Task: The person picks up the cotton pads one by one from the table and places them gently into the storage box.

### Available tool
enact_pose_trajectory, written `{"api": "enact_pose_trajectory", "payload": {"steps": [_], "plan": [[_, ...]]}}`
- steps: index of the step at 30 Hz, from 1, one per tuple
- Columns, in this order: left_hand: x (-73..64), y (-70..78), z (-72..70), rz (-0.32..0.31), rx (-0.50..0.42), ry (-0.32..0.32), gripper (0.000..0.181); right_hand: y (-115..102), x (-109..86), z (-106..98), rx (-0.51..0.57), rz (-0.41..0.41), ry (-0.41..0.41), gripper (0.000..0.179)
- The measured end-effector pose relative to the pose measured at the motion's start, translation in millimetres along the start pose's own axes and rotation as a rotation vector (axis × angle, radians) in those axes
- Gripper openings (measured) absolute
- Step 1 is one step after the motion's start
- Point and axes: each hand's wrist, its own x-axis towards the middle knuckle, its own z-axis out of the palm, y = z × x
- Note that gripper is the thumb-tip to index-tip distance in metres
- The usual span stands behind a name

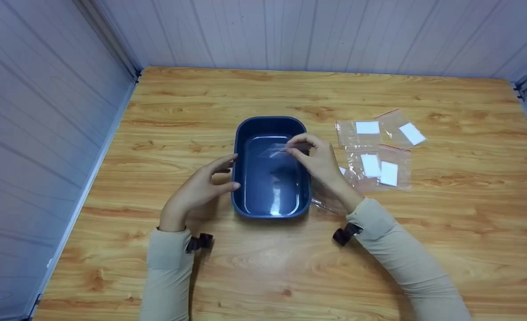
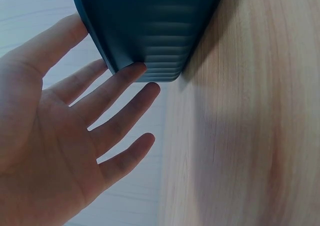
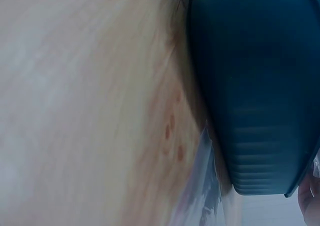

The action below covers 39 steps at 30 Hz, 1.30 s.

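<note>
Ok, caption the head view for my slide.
The right hand pinches clear plastic over a blue tub while the left hand touches it; clear bags lie to the right.

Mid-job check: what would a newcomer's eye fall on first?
Probably the glossy dark-blue, rectangular, plastic-looking tub, near mid-picture in the head view. Over its opening, the right hand's grip pinches a thin clear plastic bag. To the tub's right, several white-panelled clear plastic bags lie on the wood-grain table.

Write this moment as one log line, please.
left hand: touches bin | right hand: pinches clear bag over bin | more bags: on table
</note>
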Motion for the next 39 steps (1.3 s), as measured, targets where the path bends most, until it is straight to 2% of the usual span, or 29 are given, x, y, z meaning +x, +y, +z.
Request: {"api": "enact_pose_trajectory", "payload": {"steps": [6, 14, 19, 29, 34, 39], "plan": [[0.0, 0.4, 0.0, -0.03, 0.005, 0.009, 0.07, 2.2, 0.2, -0.2, 0.014, 0.005, -0.019, 0.015], [0.1, -0.5, 0.2, -0.036, -0.009, 0.007, 0.07, 1.5, -1.4, -2.7, 0.006, -0.006, -0.055, 0.021], [-0.6, 0.4, 0.1, -0.043, -0.011, 0.007, 0.071, -0.5, -3.2, -6.2, 0.011, -0.001, -0.032, 0.022], [0.1, 0.3, 0.1, -0.004, -0.012, 0.0, 0.071, -11.0, -10.2, -18.4, 0.01, 0.051, 0.027, 0.022], [0.3, -0.6, 0.3, -0.012, -0.014, 0.001, 0.071, -15.1, -14.7, -24.7, -0.015, 0.06, 0.018, 0.02], [0.9, -1.3, 0.4, -0.007, -0.013, 0.001, 0.071, 3.8, -18.3, -33.1, -0.031, 0.081, 0.02, 0.02]]}}
